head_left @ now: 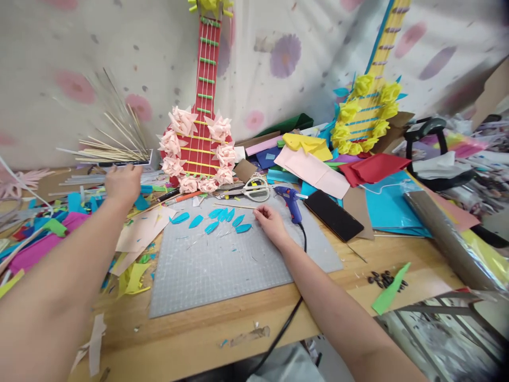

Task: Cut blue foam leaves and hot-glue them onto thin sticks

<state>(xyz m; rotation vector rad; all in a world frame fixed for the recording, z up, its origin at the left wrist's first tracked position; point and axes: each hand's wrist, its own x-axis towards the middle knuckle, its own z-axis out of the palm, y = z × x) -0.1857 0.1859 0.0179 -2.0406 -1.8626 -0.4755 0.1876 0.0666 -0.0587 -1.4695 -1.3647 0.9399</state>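
Leaves of blue paper point(211, 227) lie fanned on the mat point(222, 268), handy to your right hand point(270, 223) curled at a thin stick point(234, 206), left hand point(123, 183) at the skewers point(113, 149), both grips unreadable.

Left hand point(123, 183), right hand point(270, 223) bare; forearms uncovered, sleeveless to frame edge

Left hand point(124, 183) near wooden sticks point(113, 144) — right hand point(270, 223) beside blue leaves point(217, 222) on mat point(222, 270)
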